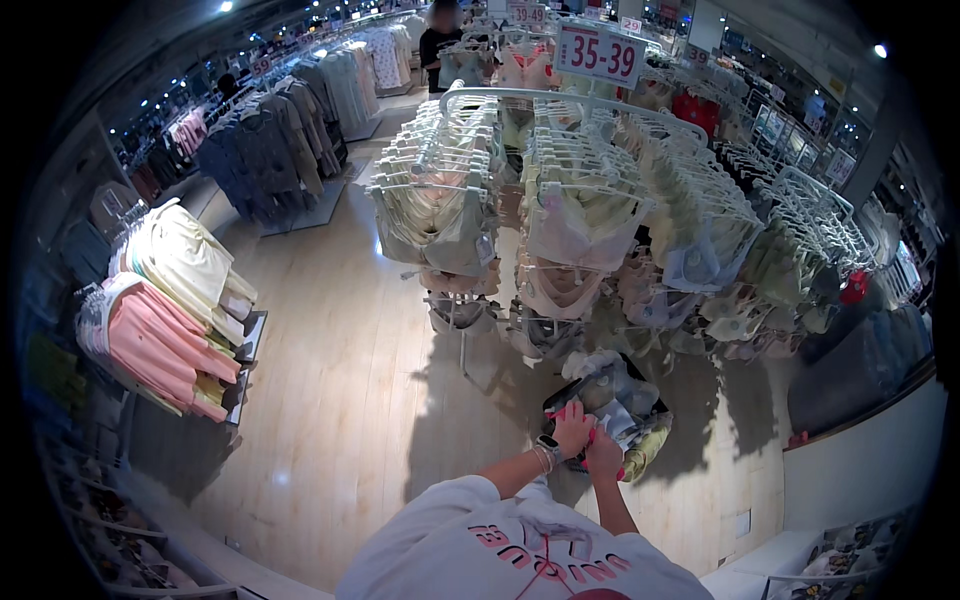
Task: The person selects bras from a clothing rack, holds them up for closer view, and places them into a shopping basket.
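Note:
Low in front of me stands a black basket (660, 405) heaped with bras and other garments (615, 382). Its pink handle (556, 413) runs under both of my hands. My left hand (573, 429), with a watch (550, 447) and bracelets at the wrist, closes around the handle. Just to its right, my right hand (604, 453) also grips the handle, its fingers mostly hidden from above. A white piece (616, 420) lies on the heap beside my hands, and a yellow-green garment (646, 452) hangs over the basket's right side.
White racks of hanging bras (439, 232) stand ahead, under a price sign (600, 54). Pink tops (165, 330) and cream tops (184, 240) hang at the left. A white counter (862, 457) is at the right. A person (441, 45) stands at the back between racks.

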